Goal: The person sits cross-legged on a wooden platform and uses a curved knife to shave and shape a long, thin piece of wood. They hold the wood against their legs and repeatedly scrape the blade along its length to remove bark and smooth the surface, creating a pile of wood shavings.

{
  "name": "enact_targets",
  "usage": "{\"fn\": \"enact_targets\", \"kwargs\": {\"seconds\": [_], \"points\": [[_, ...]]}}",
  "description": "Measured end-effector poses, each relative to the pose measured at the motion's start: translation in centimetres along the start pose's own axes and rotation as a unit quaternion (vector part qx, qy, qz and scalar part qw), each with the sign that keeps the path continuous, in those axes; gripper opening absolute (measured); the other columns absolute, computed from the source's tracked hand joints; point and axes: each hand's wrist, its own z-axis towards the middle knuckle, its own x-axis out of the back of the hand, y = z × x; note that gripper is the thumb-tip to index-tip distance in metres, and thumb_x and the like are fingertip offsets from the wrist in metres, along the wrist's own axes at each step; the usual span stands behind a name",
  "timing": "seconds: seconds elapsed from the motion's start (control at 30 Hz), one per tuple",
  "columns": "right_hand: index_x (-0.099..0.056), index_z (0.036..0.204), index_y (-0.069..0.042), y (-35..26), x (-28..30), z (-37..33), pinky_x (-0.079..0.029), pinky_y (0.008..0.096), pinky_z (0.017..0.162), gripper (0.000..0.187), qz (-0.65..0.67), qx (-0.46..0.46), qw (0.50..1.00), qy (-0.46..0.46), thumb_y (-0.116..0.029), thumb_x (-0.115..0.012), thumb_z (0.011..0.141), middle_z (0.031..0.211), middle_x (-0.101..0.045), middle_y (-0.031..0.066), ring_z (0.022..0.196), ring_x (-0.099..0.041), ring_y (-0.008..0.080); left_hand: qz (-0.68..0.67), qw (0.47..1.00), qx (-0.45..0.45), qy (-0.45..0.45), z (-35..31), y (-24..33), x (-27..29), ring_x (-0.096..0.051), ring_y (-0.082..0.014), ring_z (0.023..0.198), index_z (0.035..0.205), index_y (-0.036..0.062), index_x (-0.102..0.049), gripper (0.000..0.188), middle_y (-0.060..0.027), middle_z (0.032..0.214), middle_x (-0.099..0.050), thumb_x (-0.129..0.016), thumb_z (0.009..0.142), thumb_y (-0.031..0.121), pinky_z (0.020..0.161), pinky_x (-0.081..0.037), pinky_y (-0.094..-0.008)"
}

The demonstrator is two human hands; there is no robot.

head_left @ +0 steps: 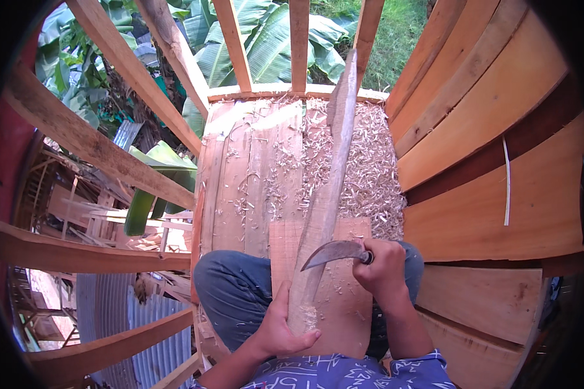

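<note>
Knife (pixel 331 251) in right hand (pixel 381 267), curved blade pointing left across the near part of a long wood piece (pixel 329 188); whether its edge touches, cannot tell. Right fingers clenched round the handle. Left hand (pixel 280 329) grasps the wood piece at its near end, thumb on the right side. The wood piece runs from there, over a flat board (pixel 345 318) between the knees, toward the far railing (pixel 266 91) — contact there unclear. Curled shavings (pixel 373 175) on the floor (pixel 232 194), thickest at far right. Step in hand, as judged: shaving the wood piece down — apparently partway, outline uneven toward the far end. Next move seems to call for a firm left grip, a shallow edge angle, and a stroke clear of the left thumb.
</note>
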Motion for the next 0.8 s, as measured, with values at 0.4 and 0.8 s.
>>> {"fn": "enact_targets", "kwargs": {"seconds": [0.4, 0.8], "points": [[-0.057, 0.059, -0.005, -1.6, 0.9, -2.8, -0.043, 0.0407, 0.047, 0.020, 0.002, 0.034, 0.996, -0.082, -0.014, -0.063, 0.076, 0.055, -0.055, 0.0130, 0.048, -0.055, 0.0311, 0.071, 0.997, -0.041, 0.002, 0.1, 0.0, -0.1, -0.056, -0.0207, 0.103, 0.125, -0.0047, -0.037, 0.078, -0.0171, 0.112, -0.056, -0.080, 0.064, 0.018, 0.089, -0.045, -0.0317], [-0.057, 0.060, -0.003, 4.2, 2.6, -0.2, -0.042, 0.0443, 0.049, 0.020, -0.022, -0.168, 0.983, 0.065, -0.014, -0.062, 0.077, 0.053, -0.052, 0.0173, 0.052, -0.055, 0.0372, 0.046, 0.998, 0.029, -0.036, -2.7, 0.6, -2.5, -0.055, -0.0170, 0.094, 0.122, -0.0028, -0.038, 0.074, -0.0130, 0.104, -0.054, -0.080, 0.065, 0.018, 0.081, -0.046, -0.0305]]}}
